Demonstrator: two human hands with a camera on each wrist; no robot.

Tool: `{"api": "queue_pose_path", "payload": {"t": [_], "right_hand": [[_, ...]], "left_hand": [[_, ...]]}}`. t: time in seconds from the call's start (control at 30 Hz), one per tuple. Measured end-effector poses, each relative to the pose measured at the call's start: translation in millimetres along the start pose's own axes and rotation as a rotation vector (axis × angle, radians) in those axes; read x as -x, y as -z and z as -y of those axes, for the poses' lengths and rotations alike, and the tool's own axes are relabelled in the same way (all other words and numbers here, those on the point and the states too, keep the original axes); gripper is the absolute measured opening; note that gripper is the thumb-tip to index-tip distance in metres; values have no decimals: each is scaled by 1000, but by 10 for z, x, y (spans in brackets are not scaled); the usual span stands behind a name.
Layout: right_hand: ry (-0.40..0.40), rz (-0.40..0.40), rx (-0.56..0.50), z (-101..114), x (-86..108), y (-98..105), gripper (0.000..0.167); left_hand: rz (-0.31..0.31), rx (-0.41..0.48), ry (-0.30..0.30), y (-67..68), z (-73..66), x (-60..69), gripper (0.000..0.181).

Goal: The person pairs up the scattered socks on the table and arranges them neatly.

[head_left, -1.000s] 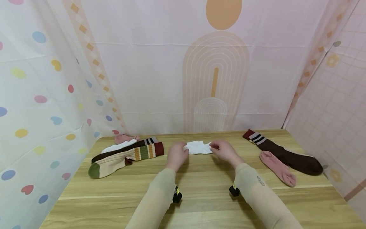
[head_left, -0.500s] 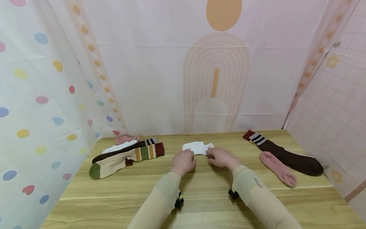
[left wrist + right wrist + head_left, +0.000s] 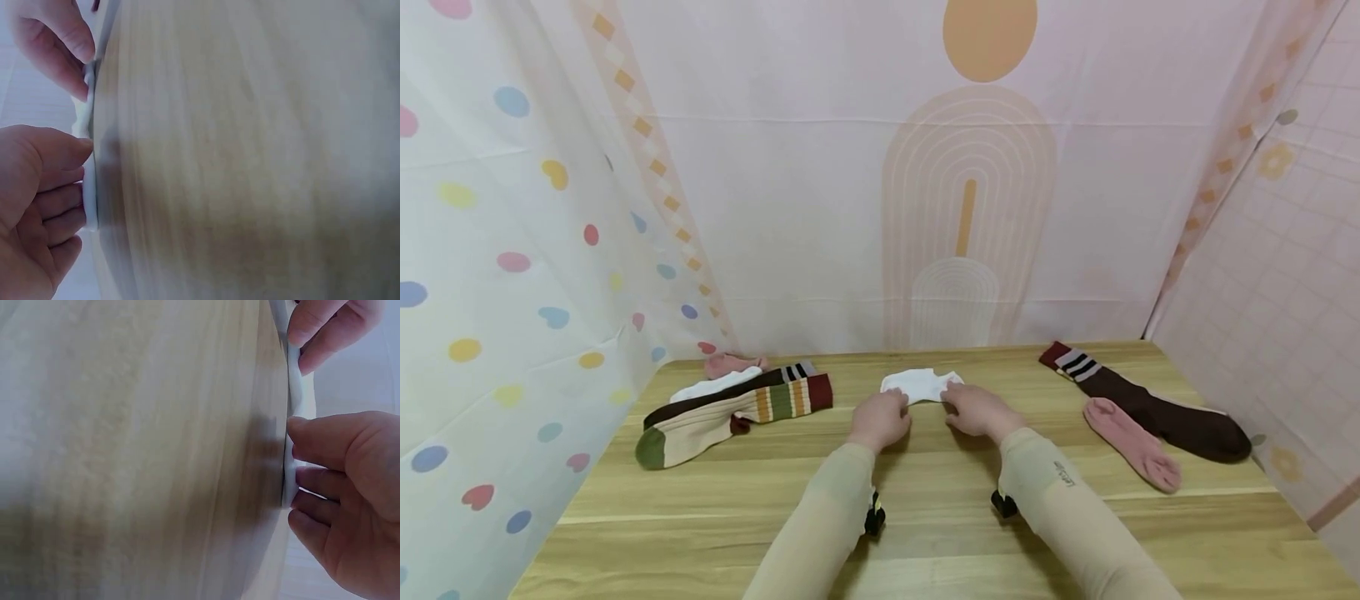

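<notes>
A white ankle sock (image 3: 917, 385) lies flat near the table's back edge, its heel side to the left and its opening to the right. My left hand (image 3: 880, 420) has thumb and bent fingertips at the sock's near edge, left of its middle. At the right end, my right hand (image 3: 979, 410) pinches the edge by the opening. The left wrist view shows the left hand (image 3: 37, 200) with its thumb and curled fingers against the sock's thin side (image 3: 90, 194). In the right wrist view, the right hand (image 3: 350, 487) touches the sock (image 3: 290, 469) likewise.
On the left lie a cream sock with striped cuff (image 3: 700, 429), a dark sock (image 3: 730, 395), a white sock (image 3: 715, 385) and a pink sock (image 3: 728, 363). A dark brown sock (image 3: 1165, 417) and another pink sock (image 3: 1131, 443) lie right. A curtain (image 3: 805, 208) hangs behind.
Both hands have come down from the sock's two ends to its near edge, the left also moving inward. The white sock has shifted very slightly; the other socks stay put.
</notes>
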State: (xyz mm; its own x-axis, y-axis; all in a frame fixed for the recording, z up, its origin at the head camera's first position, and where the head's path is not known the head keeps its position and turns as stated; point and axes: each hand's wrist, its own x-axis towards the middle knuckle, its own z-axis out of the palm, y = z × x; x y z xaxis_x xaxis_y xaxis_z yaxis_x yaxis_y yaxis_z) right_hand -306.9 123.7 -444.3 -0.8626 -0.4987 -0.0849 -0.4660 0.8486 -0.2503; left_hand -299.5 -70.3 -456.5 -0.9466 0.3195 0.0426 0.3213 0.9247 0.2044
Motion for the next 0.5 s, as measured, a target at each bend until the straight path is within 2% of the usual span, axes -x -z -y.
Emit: {"api": "queue_pose_path", "payload": {"t": [0.2,0.5], "right_hand": [[-21,-2,-1,13,-45,-1,41],[-40,-10,12,-10,-97,-17,39]], "left_hand": [[-12,-19,17,11,1,-41,20],[-13,-22,19,18,-6,-90,13]]}}
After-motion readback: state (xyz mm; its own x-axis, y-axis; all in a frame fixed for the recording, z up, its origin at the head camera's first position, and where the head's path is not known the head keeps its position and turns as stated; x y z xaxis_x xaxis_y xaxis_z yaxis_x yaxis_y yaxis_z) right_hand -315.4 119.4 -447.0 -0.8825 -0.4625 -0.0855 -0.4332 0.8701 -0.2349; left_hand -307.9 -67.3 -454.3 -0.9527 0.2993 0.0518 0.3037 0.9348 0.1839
